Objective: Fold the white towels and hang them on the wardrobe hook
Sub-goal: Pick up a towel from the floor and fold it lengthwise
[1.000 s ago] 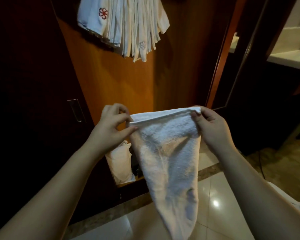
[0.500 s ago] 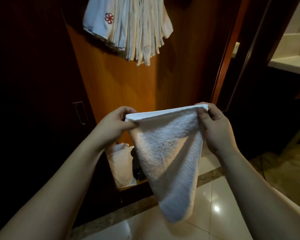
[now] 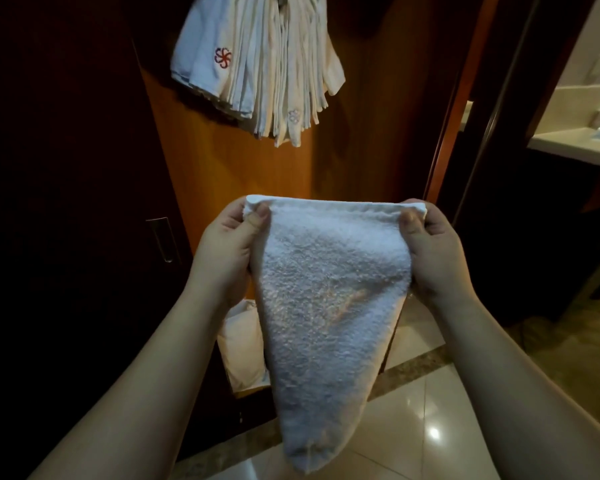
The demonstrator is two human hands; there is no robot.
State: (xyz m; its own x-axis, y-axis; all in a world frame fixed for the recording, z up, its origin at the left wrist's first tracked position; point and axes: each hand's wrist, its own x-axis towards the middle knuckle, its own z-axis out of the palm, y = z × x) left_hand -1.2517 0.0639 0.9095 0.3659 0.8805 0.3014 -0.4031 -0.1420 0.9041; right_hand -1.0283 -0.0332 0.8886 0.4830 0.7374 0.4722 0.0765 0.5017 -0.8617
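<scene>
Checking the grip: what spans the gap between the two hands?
In the head view, the white towel's folded top edge stretches between left hand and right hand.

A towel point(image 3: 329, 306) hangs mid-frame between the left hand point(image 3: 227, 252) and right hand point(image 3: 433, 251). Hung towels point(image 3: 260, 67) sit upper centre on the wardrobe point(image 3: 222, 168). A bench point(image 3: 575, 148) lies far right, floor point(image 3: 430, 410) below.

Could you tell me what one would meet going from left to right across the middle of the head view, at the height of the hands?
wardrobe door handle → left hand → white towel held between the hands → right hand → bathroom counter at the far right, higher up.
</scene>
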